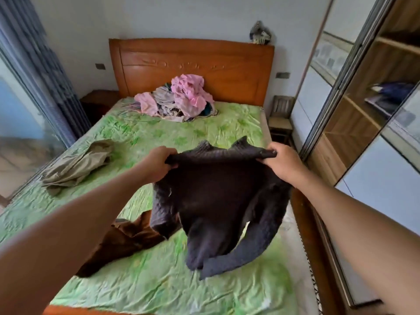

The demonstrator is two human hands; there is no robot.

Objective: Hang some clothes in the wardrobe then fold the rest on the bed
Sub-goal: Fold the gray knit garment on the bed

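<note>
I see the bed [159,280] filling most of my view, its crumpled green sheet running from 6 o'clock up to the wooden headboard [193,64] at 12. The wardrobe [363,123] stands along the 3 o'clock side with its sliding door open on wooden shelves; something dark lies on one shelf, too blurred for me to name.

The sweater [216,196], dark and knitted, hangs at the centre of my view, held up above the sheet by its top edge. Its body and one sleeve droop toward 5 o'clock, and the sleeve end is blurred close over the sheet.

A brown garment [122,242] lies crumpled on the sheet at 7 o'clock, partly under the sweater's hanging edge. A pile [181,98] of pink and pale clothes sits at 12 o'clock, just in front of the headboard. An olive garment [77,164] lies bunched at 9 o'clock near the bed's edge. A small wooden chair [280,117] stands at 2 o'clock between bed and wardrobe.

My left hand [159,162] grips the sweater's top edge at its 10 o'clock corner, fingers curled round the knit. My right hand [281,162] pinches the opposite corner at 2 o'clock.
</note>
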